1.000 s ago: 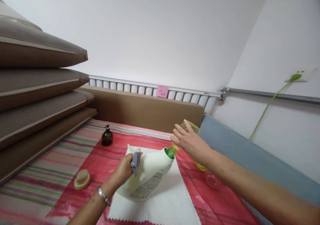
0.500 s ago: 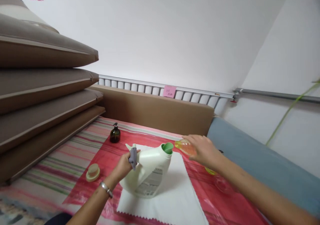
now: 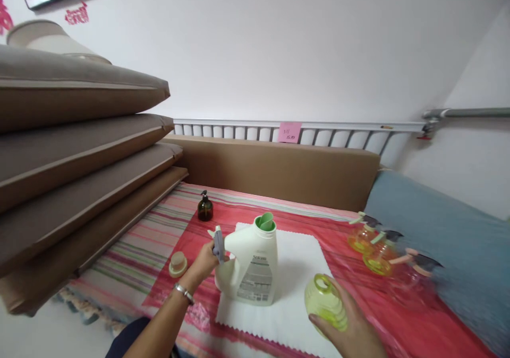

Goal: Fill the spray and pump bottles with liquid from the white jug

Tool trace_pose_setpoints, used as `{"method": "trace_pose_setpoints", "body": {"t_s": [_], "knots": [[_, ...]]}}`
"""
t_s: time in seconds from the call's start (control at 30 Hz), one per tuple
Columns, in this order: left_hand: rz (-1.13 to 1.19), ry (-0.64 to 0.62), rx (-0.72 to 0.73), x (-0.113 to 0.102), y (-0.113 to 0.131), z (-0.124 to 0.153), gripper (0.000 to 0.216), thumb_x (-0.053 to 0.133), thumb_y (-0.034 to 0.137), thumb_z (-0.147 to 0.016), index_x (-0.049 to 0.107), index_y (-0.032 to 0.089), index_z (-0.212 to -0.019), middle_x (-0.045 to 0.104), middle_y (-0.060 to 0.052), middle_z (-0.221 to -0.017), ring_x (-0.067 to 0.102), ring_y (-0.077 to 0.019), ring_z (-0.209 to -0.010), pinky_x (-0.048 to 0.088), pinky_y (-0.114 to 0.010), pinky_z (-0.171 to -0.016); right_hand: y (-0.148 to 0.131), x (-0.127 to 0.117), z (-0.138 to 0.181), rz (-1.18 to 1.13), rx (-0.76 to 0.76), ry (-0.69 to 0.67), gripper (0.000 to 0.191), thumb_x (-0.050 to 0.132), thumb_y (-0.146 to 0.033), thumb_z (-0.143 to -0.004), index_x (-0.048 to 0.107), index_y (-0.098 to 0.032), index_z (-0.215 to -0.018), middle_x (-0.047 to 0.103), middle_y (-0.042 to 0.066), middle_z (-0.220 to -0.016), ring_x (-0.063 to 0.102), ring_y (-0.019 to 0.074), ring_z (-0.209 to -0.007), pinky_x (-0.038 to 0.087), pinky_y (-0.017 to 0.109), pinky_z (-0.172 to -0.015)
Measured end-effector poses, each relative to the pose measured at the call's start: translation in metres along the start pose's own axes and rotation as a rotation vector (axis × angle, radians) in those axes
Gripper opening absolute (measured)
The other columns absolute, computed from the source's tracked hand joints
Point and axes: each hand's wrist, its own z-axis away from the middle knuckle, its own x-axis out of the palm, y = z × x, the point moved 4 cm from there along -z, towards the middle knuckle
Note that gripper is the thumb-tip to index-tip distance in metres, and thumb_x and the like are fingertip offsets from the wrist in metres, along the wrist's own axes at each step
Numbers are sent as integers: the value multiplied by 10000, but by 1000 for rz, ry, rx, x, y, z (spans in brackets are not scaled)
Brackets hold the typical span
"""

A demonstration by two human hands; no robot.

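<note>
My left hand is closed at the handle of a white detergent jug, which stands upright on a white cloth. A grey-and-white trigger spray head sits at the same hand's fingers. Green shows in the jug's uncapped mouth. To the right, my right hand is wrapped round a clear yellow-green bottle with an open neck, and yellow shows low inside it. Left of my left hand lies a pale round cap.
A dark pump bottle stands behind on the red sheet. Several clear bottles with trigger heads line the right side. Stacked brown cushions rise at the left, a blue-grey padded panel at the right.
The jug has gone from tilted to upright. My right hand has brought the bottle away from the jug's mouth, down and nearer, and it is now roughly upright. The view has turned left.
</note>
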Motion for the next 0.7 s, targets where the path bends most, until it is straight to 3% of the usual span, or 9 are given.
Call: {"method": "trace_pose_setpoints", "body": {"t_s": [0.1, 0.17, 0.23, 0.3, 0.33, 0.4, 0.5, 0.7], "knots": [[31, -11, 9, -12, 4, 3, 427, 796, 318, -513, 666, 117, -867, 699, -44, -729, 648, -219, -733, 515, -344, -707, -4, 8, 15, -93, 53, -37, 606, 587, -320, -669, 397, -275, -1242, 590, 89, -1207, 588, 307, -1083, 497, 442, -894], [64, 50, 36, -26, 14, 7, 495, 797, 356, -527, 654, 118, -938, 712, -79, -839, 655, -243, -853, 508, -364, -796, -12, 14, 24, -169, 89, -37, 621, 574, -261, -634, 404, -281, -1231, 582, 79, -1210, 579, 299, -1093, 480, 440, -920], [151, 229, 106, -43, 33, 16, 499, 788, 365, -565, 637, 126, -977, 708, -91, -909, 652, -239, -906, 488, -370, -861, -25, 22, 32, -245, 114, -69, 623, 572, -228, -606, 415, -276, -1207, 590, 70, -1189, 588, 286, -1075, 476, 421, -924], [318, 447, 217, -56, 61, 33, 460, 766, 343, -624, 613, 161, -1017, 706, -57, -905, 664, -201, -856, 480, -369, -879, -40, 32, 37, -302, 118, -138, 614, 578, -223, -594, 426, -249, -1189, 595, 80, -1173, 590, 280, -1067, 475, 409, -922], [433, 498, 268, -56, 77, 42, 428, 744, 338, -660, 599, 191, -1035, 704, -30, -891, 671, -176, -806, 488, -372, -866, -48, 36, 39, -319, 114, -172, 611, 581, -223, -593, 431, -235, -1185, 595, 87, -1171, 585, 281, -1073, 471, 409, -924], [597, 389, 299, -44, 107, 59, 361, 705, 346, -708, 593, 222, -1028, 704, -11, -854, 675, -157, -737, 511, -387, -828, -63, 45, 40, -335, 103, -227, 632, 595, -212, -568, 439, -221, -1181, 595, 94, -1168, 571, 286, -1091, 458, 415, -937], [628, 169, 282, -13, 138, 80, 323, 700, 310, -710, 612, 238, -1012, 701, -15, -862, 682, -168, -742, 530, -378, -796, -81, 50, 39, -342, 83, -260, 673, 603, -181, -532, 443, -230, -1183, 590, 90, -1178, 549, 293, -1116, 433, 429, -958], [604, 22, 209, 28, 139, 93, 321, 690, 304, -699, 615, 240, -1004, 690, -21, -865, 685, -190, -740, 549, -379, -758, -103, 36, 34, -312, 72, -322, 688, 602, -163, -529, 442, -211, -1197, 583, 111, -1178, 545, 307, -1111, 438, 433, -940]]}}
